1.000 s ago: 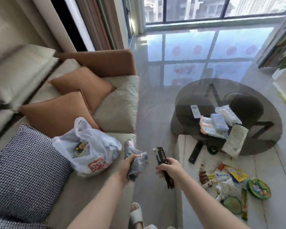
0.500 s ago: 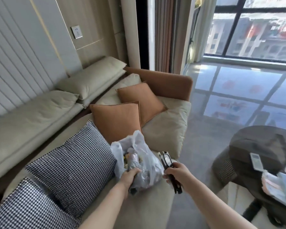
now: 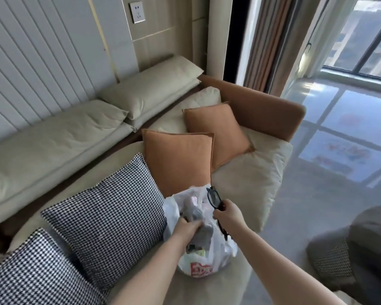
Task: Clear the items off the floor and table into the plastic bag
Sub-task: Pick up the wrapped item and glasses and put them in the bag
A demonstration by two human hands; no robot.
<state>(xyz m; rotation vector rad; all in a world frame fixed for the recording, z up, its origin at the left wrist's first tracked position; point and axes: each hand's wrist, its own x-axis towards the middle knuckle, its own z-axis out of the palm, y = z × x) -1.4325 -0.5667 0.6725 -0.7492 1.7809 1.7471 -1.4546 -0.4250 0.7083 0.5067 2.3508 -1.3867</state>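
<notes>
From my remote seat, the plastic bag (image 3: 204, 258) sits on the front edge of a beige sofa (image 3: 246, 179), wedged between a houndstooth cushion (image 3: 106, 219) and the floor side, its mouth gaping upward. My left hand (image 3: 186, 231) is pushed into that mouth, fingers curled round a crumpled grey wrapper (image 3: 199, 226) that is already mostly inside; what exactly the wrapper is I cannot make out through the blur, though it looks like a foil pouch. My right hand (image 3: 227, 213) hovers just beside the bag's right rim, pinching a pair of black-framed glasses (image 3: 216, 200) by the frame, one temple arm hanging down past the wrist. Two orange cushions (image 3: 178, 161) lean behind the bag. Only a dark corner of the round bench (image 3: 370, 225) shows at the right edge, so the litter on it and on the floor is out of view.

I judge the step in hand to be the drop: the wrapper is at the point of release, the glasses waiting their turn. The next move calls for the left fingers to open and draw clear without dragging the thin plastic shut, then for the right hand to bring the glasses over the opening and lower them in gently, since the loose temple arm could snag on the bag's handle.
</notes>
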